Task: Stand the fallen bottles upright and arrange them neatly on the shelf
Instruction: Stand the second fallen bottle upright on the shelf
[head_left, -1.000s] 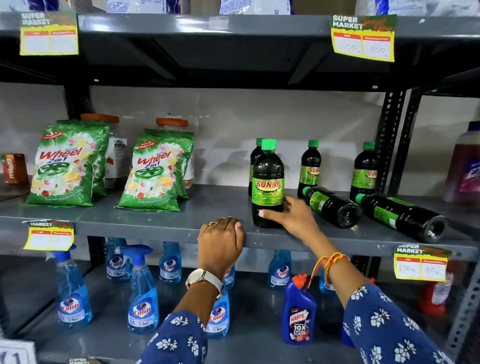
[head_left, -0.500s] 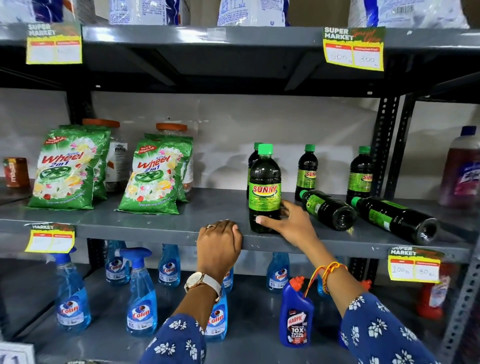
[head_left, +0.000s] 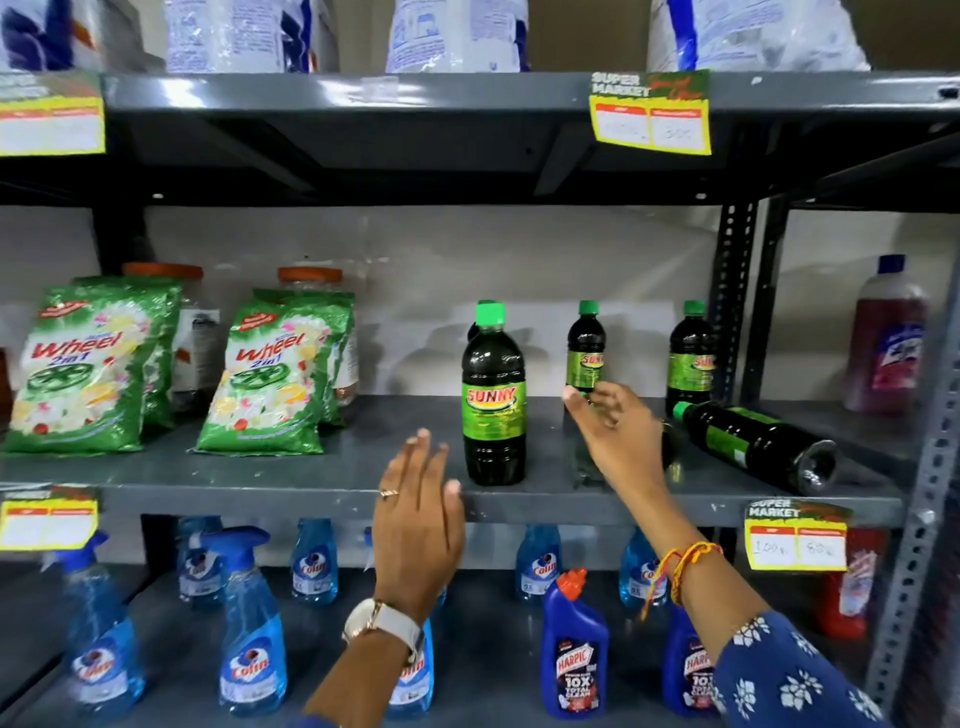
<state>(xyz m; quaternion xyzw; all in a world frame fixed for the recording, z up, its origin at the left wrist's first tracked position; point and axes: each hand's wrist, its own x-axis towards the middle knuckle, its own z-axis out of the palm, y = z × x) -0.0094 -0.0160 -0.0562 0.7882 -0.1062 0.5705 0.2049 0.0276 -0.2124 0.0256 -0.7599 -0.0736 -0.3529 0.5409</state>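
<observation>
Middle shelf (head_left: 322, 499), head view. One dark, green-capped bottle (head_left: 494, 400) is being shown upright near the front edge, with three more standing behind it. A fallen bottle (head_left: 753, 447) is lying on its side at the right, cap pointing toward the back; a second fallen one is being largely hidden behind the right hand (head_left: 615, 436), so its pose cannot be told. The right hand is being held open with fingers spread, nothing gripped, over that hidden bottle. The left hand (head_left: 418, 514) is being held flat and open at the shelf edge, likewise empty. The fallen bottle is judged full and fairly heavy, its plastic wall stiff but smooth (liable to roll). A hold around the labelled mid-body is being suggested, with the base pivoted down first.
</observation>
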